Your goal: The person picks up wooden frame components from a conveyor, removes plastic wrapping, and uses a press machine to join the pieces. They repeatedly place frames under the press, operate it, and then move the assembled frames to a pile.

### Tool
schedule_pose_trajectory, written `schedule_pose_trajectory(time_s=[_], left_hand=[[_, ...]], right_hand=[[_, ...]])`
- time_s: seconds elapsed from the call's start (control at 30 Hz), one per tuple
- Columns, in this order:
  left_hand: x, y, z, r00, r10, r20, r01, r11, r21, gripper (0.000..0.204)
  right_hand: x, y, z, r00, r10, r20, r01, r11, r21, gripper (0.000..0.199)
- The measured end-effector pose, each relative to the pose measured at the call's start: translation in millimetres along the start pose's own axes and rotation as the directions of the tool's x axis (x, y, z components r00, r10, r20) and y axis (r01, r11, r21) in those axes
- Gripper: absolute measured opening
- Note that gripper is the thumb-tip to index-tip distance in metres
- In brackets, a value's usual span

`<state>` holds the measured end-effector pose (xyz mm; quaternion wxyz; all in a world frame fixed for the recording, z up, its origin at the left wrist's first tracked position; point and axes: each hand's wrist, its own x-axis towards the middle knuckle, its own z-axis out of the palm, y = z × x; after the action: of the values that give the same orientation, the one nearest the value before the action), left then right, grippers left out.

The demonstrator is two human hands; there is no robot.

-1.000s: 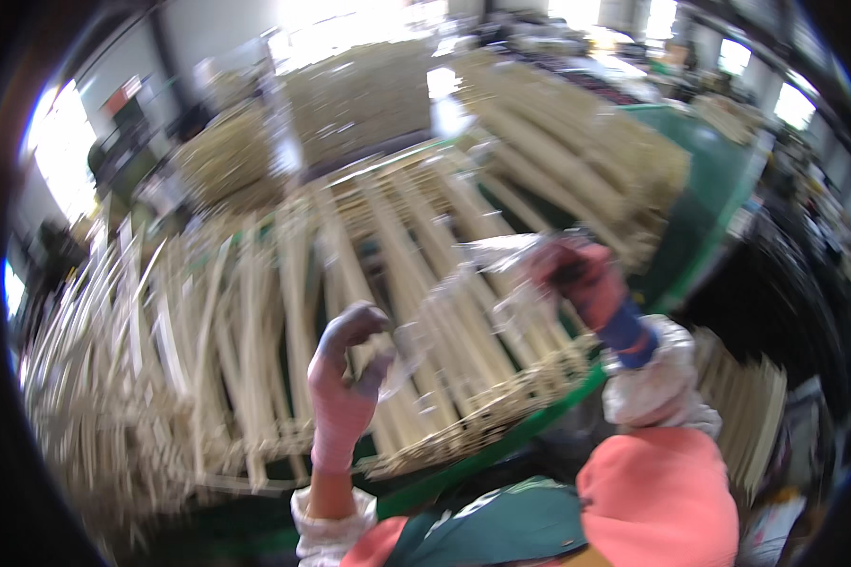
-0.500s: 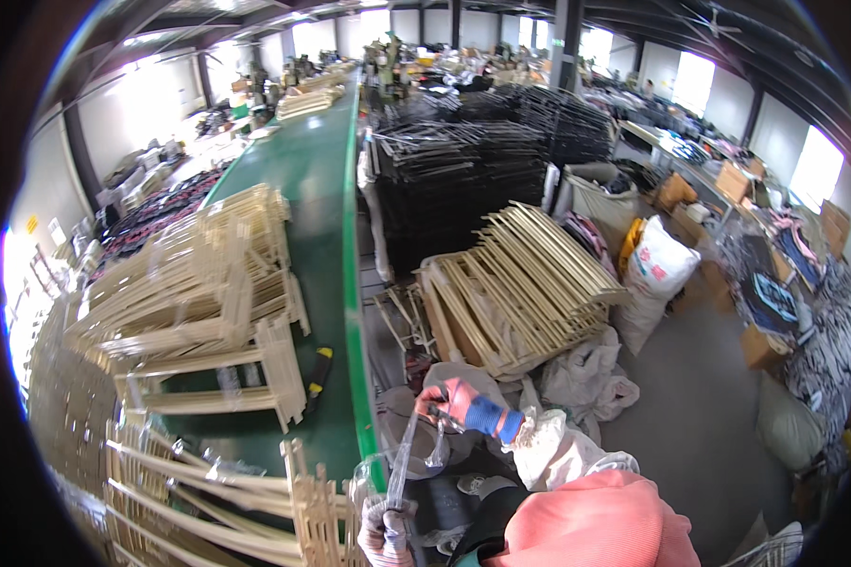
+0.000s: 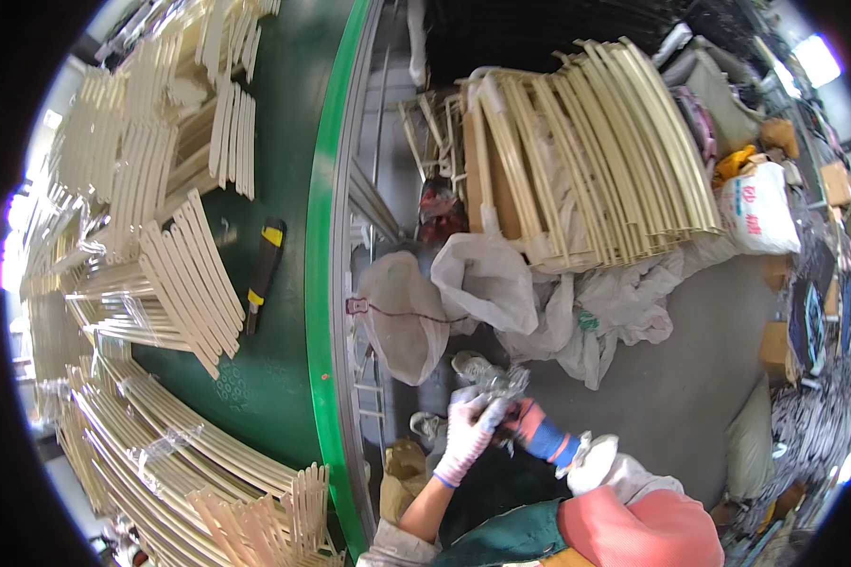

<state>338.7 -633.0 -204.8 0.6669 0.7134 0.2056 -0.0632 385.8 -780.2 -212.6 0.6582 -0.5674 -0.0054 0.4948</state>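
My left hand (image 3: 468,437), in a white glove with a pink striped cuff, is closed on crumpled clear plastic film (image 3: 509,380). Right against it is my right hand (image 3: 536,430), in a pink and blue glove. Its fingers are curled round something dark, too hidden to name. Both hands are together in front of my body, over the floor to the right of the green conveyor's edge. A black and yellow utility knife (image 3: 267,269) lies on the green belt (image 3: 288,198), away from both hands.
Bundles of cream slatted frames (image 3: 170,454), wrapped in film, cover the belt's left side. Beyond my hands stand open whitish sacks (image 3: 402,317) and a stack of cream frames (image 3: 596,151). Loose plastic sheeting (image 3: 615,312) lies on the floor. A full white sack (image 3: 761,208) stands at right.
The view has tilted down. My hands, earlier apart with a clear plastic strip stretched between them, have come together; the left has left the conveyor edge, and the film is bunched up.
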Motion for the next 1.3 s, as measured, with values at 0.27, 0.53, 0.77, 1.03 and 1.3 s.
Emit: schedule_pose_trajectory(time_s=[0.27, 0.53, 0.77, 1.03, 1.3], left_hand=[[23.3, -61.1, 6.7, 0.981, -0.162, -0.109, 0.106, 0.910, -0.402, 0.073], [68.6, -198.0, -98.9, 0.666, -0.270, -0.696, 0.479, 0.869, 0.122, 0.049], [89.3, -229.0, -59.3, 0.825, -0.113, -0.553, 0.302, 0.916, 0.265, 0.037], [72.1, -239.7, -58.4, 0.911, -0.129, -0.393, 0.286, 0.883, 0.373, 0.053], [56.6, -233.8, -75.1, 0.702, -0.295, -0.648, 0.344, 0.937, -0.055, 0.063]], right_hand=[[140.3, 58.0, -57.8, 0.993, 0.088, -0.084, -0.083, 0.995, 0.060, 0.022], [297.8, 177.2, 37.5, 0.914, -0.229, 0.335, 0.376, 0.171, -0.911, 0.041], [432.4, 231.5, 33.5, 0.994, 0.068, 0.087, 0.098, -0.193, -0.976, 0.047], [489.6, 328.8, -15.9, 0.993, 0.114, -0.006, 0.017, -0.196, -0.980, 0.051], [378.9, 292.6, 33.0, 0.877, 0.234, 0.419, 0.437, -0.028, -0.899, 0.056]])
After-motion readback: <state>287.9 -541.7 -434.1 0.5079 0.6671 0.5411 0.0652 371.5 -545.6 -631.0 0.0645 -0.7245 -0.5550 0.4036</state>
